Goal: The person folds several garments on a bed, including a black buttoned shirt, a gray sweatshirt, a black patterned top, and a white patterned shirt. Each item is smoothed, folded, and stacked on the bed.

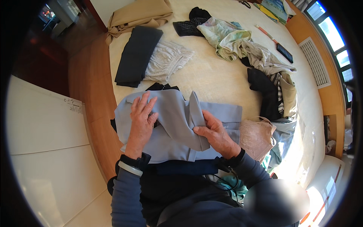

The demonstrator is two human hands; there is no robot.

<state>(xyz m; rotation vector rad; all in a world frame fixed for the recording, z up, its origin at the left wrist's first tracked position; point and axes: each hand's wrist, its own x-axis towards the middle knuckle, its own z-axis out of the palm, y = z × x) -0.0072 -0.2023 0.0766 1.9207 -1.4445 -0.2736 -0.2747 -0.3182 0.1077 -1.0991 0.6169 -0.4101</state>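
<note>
Left hand (141,119) lies flat, fingers spread, on the light blue-grey garment (170,128). Right hand (215,132) pinches a fold of it. It lies long side left to right on the cream bed (215,79), near the wooden edge (94,106). A white label (73,105) sits on the white cabinet (41,125).
</note>
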